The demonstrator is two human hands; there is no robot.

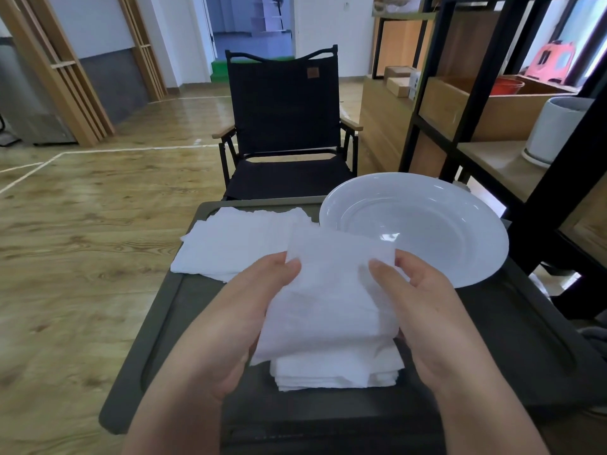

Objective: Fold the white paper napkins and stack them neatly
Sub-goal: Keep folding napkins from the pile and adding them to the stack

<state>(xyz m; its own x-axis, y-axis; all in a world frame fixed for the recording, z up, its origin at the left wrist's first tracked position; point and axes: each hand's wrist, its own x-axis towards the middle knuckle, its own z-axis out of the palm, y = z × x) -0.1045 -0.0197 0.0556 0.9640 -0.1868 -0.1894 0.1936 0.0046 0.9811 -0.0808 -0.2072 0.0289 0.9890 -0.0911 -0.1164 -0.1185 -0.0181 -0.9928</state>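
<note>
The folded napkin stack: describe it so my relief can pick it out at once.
Start at the dark green table with the round white plate at its far right. The stack of folded white paper napkins sits near the table's near edge, below the napkin held in both hands. Unlike the flat pile of unfolded napkins at far left, it is compact, small and layered.

One head-worn wide-angle view only — it looks forward and down from close above the tabletop (184, 310), with a chair (282, 126) and floor (82, 208) beyond.
</note>
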